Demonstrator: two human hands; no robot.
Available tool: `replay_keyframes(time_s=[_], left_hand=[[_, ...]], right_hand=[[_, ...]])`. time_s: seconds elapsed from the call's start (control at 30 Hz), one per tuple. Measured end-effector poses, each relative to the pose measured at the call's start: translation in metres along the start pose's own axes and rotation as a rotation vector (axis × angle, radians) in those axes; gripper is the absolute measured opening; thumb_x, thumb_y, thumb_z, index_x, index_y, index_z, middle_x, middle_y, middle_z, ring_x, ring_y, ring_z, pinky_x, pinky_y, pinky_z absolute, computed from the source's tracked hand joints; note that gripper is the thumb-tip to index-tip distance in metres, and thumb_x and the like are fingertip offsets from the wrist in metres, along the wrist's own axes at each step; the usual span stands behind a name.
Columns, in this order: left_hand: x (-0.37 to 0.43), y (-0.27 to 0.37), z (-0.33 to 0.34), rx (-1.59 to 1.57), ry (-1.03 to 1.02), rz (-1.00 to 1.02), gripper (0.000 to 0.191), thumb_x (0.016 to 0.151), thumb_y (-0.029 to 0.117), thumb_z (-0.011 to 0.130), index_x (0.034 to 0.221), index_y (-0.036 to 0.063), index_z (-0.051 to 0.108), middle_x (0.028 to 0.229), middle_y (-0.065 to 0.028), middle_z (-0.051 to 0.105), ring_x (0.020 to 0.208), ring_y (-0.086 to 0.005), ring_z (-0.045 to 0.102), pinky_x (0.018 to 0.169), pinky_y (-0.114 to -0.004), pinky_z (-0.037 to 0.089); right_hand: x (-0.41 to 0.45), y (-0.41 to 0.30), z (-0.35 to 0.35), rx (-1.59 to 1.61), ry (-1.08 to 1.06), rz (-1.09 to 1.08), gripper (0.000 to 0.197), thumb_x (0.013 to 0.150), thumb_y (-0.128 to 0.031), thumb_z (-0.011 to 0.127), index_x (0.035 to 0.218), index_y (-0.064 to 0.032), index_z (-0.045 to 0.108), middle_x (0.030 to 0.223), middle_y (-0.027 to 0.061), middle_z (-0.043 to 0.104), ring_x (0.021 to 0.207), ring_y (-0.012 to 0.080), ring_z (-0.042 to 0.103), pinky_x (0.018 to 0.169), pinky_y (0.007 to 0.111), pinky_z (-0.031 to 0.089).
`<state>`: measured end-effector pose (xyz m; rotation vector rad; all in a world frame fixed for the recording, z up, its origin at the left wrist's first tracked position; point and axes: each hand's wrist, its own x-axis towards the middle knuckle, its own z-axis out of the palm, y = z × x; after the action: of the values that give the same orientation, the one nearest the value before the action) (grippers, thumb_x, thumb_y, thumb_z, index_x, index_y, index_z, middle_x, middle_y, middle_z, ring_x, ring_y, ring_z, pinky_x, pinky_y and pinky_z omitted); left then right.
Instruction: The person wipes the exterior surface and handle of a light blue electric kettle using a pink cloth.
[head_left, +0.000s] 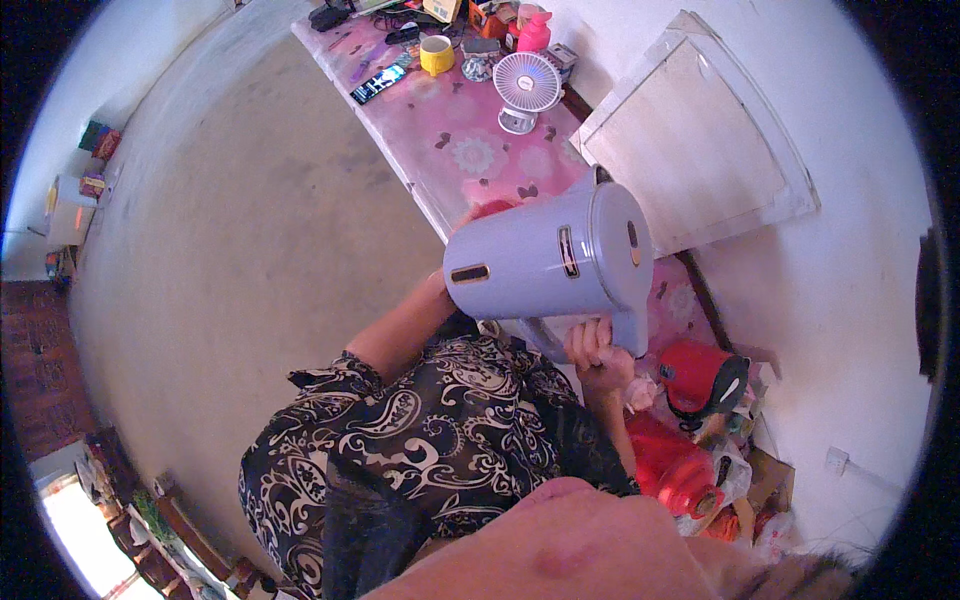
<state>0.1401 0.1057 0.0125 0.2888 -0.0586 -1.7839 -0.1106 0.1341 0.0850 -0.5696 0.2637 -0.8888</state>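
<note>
A lavender lidded kettle (525, 255) with dark, gold-edged inserts is held on its side in front of my chest, its lid towards the right. My right hand (596, 351) is closed around its handle (544, 337). My left hand (475, 214) supports the body near the base. Most of that hand is hidden behind the kettle; the wrist shows on the near side and some fingers at the far side. Something red shows just beyond those fingers, too little of it to name. Beneath the kettle is a table (480, 161) with a pink floral cover.
A white fan (526, 86), a yellow mug (436, 56), a lit smartphone (379, 84) and a pink bottle (534, 31) stand or lie towards the far end. A framed panel (690, 142) leans on the wall. At right are a red kettle (697, 379) and a red flask (667, 461).
</note>
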Motion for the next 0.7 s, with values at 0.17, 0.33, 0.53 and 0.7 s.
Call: replay_keyframes(time_s=[0.17,0.33,0.53,0.7], left_hand=[[-0.024,-0.031,0.009,-0.067,-0.089,-0.219,0.053,0.095,0.047,0.03,0.127,0.0088,0.046,0.12,-0.0152,0.056,0.107,-0.031,0.055,0.092,-0.05,0.043],[-0.011,-0.009,0.023,0.147,0.424,-0.021,0.055,0.094,0.047,0.031,0.129,0.0067,0.044,0.122,-0.0127,0.055,0.112,-0.0322,0.052,0.094,-0.053,0.04],[0.003,-0.02,-0.025,-0.002,-0.058,-0.013,0.054,0.094,0.046,0.034,0.129,0.007,0.044,0.122,-0.014,0.055,0.11,-0.0303,0.054,0.095,-0.048,0.042],[-0.014,-0.033,-0.01,-0.011,0.146,-0.082,0.051,0.094,0.044,0.035,0.129,0.0078,0.044,0.124,-0.0128,0.054,0.113,-0.0295,0.052,0.095,-0.048,0.043]], right_hand=[[0.027,-0.012,-0.013,-0.032,0.088,-0.16,0.017,0.064,-0.014,0.051,0.065,-0.0118,0.034,0.052,0.0008,0.034,0.043,0.0147,0.031,0.048,0.03,0.029],[0.016,-0.014,-0.009,-0.12,0.13,-0.124,0.018,0.064,-0.016,0.051,0.065,-0.0119,0.034,0.05,0.0003,0.032,0.043,0.0144,0.031,0.048,0.03,0.029],[0.01,0.005,-0.002,-0.044,0.086,-0.056,0.019,0.064,-0.017,0.052,0.066,-0.0121,0.034,0.052,-0.0007,0.033,0.045,0.0142,0.033,0.05,0.029,0.03],[0.019,-0.008,-0.017,0.012,0.01,-0.105,0.017,0.065,-0.015,0.05,0.066,-0.0115,0.034,0.054,-0.0002,0.034,0.047,0.0145,0.035,0.052,0.03,0.031]])
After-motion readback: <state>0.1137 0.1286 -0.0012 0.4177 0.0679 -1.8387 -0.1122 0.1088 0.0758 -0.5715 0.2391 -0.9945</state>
